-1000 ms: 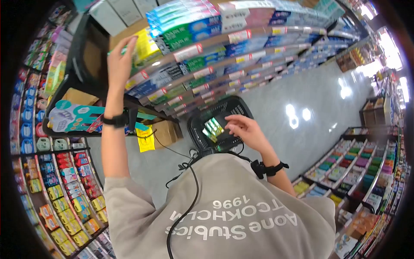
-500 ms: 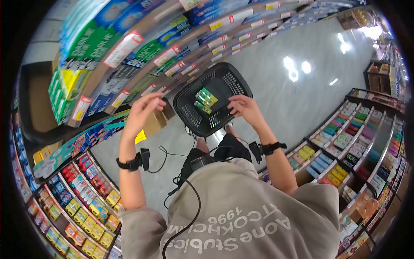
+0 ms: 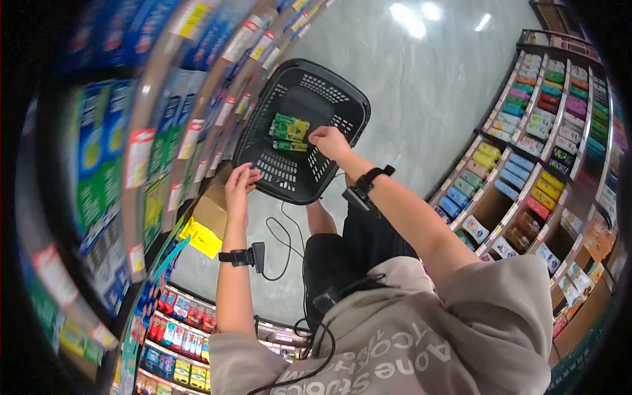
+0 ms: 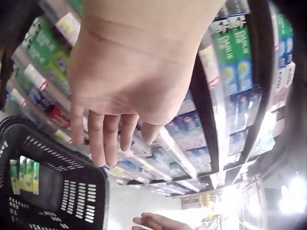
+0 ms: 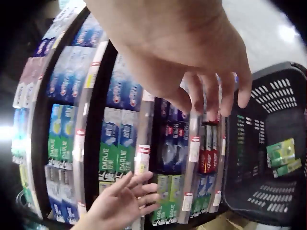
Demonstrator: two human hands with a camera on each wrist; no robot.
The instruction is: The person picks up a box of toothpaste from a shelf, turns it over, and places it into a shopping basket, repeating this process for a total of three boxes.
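Note:
A black basket [image 3: 289, 99] stands on the floor with several green-and-yellow packs [image 3: 289, 131] lying inside, seen too in the left wrist view [image 4: 24, 177] and the right wrist view [image 5: 283, 155]. The left hand [image 3: 240, 187] is at the basket's near left corner, fingers loosely bent and holding nothing; its palm [image 4: 129, 81] fills the top of the left wrist view. Over the basket's right side, just right of the packs, the right hand [image 3: 331, 143] hangs with bent, relaxed fingers. Nothing is in it in the right wrist view [image 5: 192, 52].
Shelves of toothpaste boxes [image 3: 99, 158] rise close on the left, with price tags [image 3: 140, 158] along their edges. On the right are shelves of coloured packs [image 3: 513, 178]. A cardboard box [image 3: 210, 207] sits beside the left forearm; a cable [image 3: 288, 250] loops near the legs.
The view has turned and come nearer the basket. The left hand has come down from the upper shelf to the basket's side; the right hand has moved over the basket.

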